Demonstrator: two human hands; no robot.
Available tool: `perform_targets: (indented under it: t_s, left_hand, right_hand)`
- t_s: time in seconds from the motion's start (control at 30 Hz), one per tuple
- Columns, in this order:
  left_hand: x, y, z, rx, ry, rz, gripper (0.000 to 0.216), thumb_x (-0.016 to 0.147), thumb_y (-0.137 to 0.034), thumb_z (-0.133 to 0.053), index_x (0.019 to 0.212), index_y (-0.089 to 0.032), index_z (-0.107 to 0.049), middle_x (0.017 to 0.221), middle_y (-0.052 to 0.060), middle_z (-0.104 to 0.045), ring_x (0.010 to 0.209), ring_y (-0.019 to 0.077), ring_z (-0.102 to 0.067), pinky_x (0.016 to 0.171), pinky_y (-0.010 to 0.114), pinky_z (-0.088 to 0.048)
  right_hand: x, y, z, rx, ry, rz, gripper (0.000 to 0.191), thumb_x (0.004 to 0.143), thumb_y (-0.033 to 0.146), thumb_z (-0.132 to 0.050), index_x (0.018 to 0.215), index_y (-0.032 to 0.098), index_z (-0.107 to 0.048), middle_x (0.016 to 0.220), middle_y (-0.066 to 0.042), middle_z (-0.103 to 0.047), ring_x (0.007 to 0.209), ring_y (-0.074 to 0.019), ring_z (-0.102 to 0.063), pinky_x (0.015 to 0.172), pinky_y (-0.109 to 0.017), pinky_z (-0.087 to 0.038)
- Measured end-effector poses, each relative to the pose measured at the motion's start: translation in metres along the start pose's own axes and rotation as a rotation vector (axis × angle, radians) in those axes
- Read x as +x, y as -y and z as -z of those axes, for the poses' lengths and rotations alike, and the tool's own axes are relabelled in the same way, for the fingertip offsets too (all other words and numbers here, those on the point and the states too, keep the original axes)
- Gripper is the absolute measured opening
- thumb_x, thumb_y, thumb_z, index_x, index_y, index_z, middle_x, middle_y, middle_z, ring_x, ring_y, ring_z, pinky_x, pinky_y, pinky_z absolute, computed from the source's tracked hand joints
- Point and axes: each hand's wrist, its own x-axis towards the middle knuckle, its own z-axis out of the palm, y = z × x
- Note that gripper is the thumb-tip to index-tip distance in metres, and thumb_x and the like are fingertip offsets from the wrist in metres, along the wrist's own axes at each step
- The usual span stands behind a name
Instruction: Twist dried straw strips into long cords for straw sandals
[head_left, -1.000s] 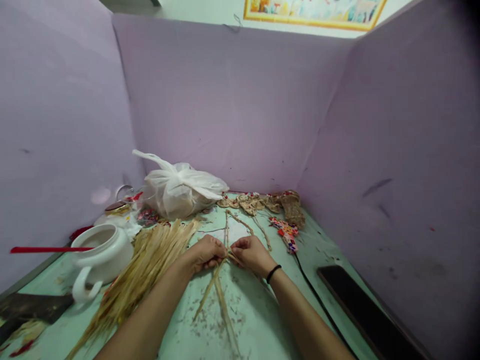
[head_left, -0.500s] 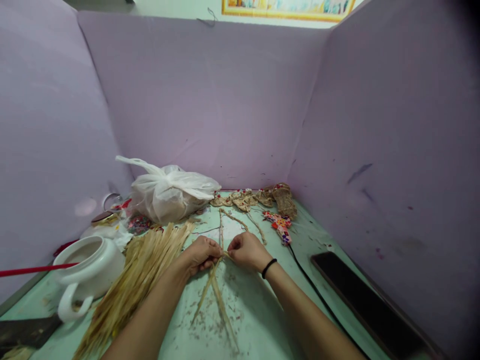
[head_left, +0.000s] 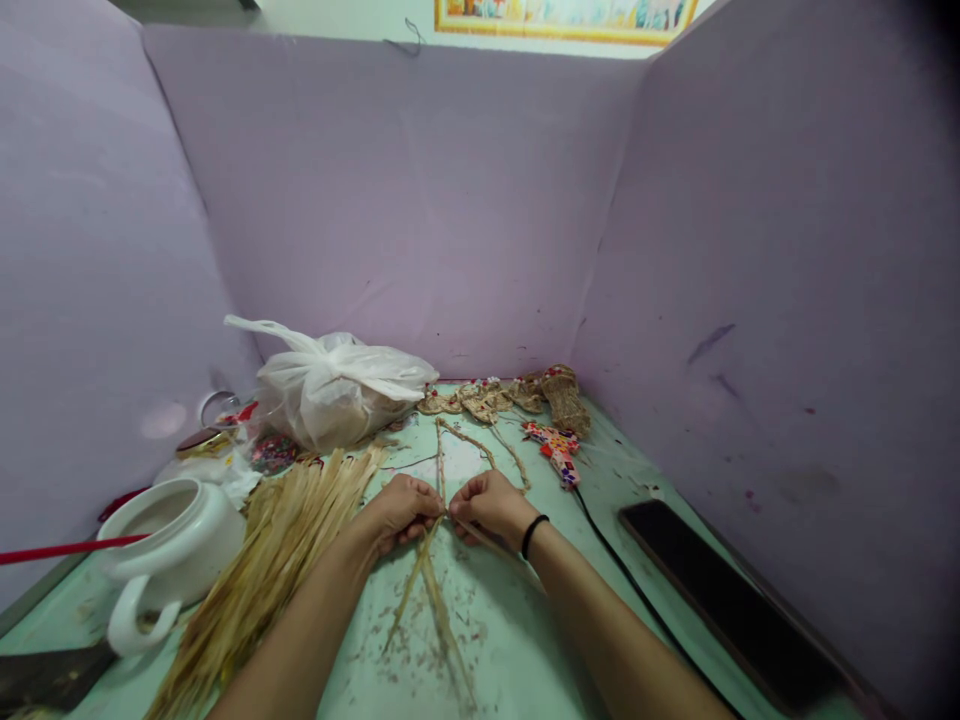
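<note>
My left hand [head_left: 407, 510] pinches the near end of a thin braided straw cord [head_left: 441, 455], where its loose strands begin. Opposite it, fingertips almost touching, my right hand [head_left: 486, 505] is closed on a straw strand that trails back along my forearm. Two flat loose strands [head_left: 436, 600] hang toward me from the pinch point and lie on the table. The finished cord runs away from my hands, bends at the far end and comes back to the right. Left of my left forearm lies a bundle of dry straw strips [head_left: 292, 540].
On the left stand a white pot [head_left: 176, 540] with a red stick and a knotted plastic bag [head_left: 337, 385]. Woven straw pieces [head_left: 487, 400] lie at the back. To the right are a patterned glue-gun-shaped tool [head_left: 556, 450] with a black cable and a dark flat slab [head_left: 720, 600].
My right hand has shifted slightly left, and a strand now stretches from it along my right forearm. Both hands still pinch at the cord's near end.
</note>
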Motion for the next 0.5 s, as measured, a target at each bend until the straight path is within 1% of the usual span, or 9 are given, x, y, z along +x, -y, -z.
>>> perform_targets:
  t_s: [0.07,0.23,0.33,0.43,0.5]
  left_hand:
    - [-0.001,-0.001,0.0,0.002,0.0,-0.002,0.013,0.051,-0.025,-0.054,0.05,-0.014,-0.048,0.037,-0.005,-0.042,0.025,0.0032,-0.029,0.027,0.016,-0.014]
    - [-0.001,-0.001,0.0,-0.005,-0.002,-0.003,0.011,0.051,-0.024,-0.053,0.049,-0.014,-0.047,0.036,-0.006,-0.041,0.025,0.0027,-0.029,0.027,0.016,-0.014]
    - [-0.001,0.0,0.0,0.002,0.002,-0.001,0.014,0.049,-0.025,-0.054,0.047,-0.014,-0.046,0.035,-0.006,-0.041,0.025,0.0025,-0.028,0.028,0.016,-0.015]
    - [-0.001,0.0,0.0,0.036,-0.011,-0.006,0.013,0.05,-0.025,-0.054,0.047,-0.014,-0.047,0.036,-0.005,-0.042,0.026,0.0032,-0.029,0.028,0.016,-0.016]
    - [-0.001,0.0,0.0,0.071,-0.022,0.005,0.012,0.051,-0.024,-0.052,0.048,-0.013,-0.049,0.036,-0.004,-0.043,0.027,0.0038,-0.03,0.028,0.017,-0.016]
  right_hand:
    - [0.001,-0.001,-0.001,-0.012,-0.012,0.003,0.013,0.058,0.009,-0.051,0.047,0.014,-0.05,0.038,0.003,-0.05,0.034,-0.0088,-0.045,0.04,-0.021,-0.042]
    - [0.005,-0.005,-0.004,-0.082,-0.033,0.047,0.018,0.061,0.014,-0.052,0.043,0.014,-0.051,0.038,0.002,-0.05,0.033,-0.0081,-0.044,0.037,-0.019,-0.037]
    - [0.013,-0.011,-0.006,-0.132,-0.048,0.083,0.013,0.058,0.014,-0.052,0.045,0.013,-0.054,0.038,0.002,-0.051,0.034,-0.0075,-0.043,0.036,-0.018,-0.032]
    - [0.02,-0.016,-0.007,-0.179,-0.105,0.119,0.008,0.054,0.011,-0.052,0.047,0.013,-0.055,0.038,0.003,-0.048,0.036,-0.0059,-0.039,0.037,-0.017,-0.026]
    - [0.022,-0.017,-0.008,-0.14,-0.125,0.131,0.006,0.052,0.01,-0.052,0.046,0.013,-0.054,0.037,0.005,-0.045,0.037,-0.0051,-0.035,0.038,-0.017,-0.024]
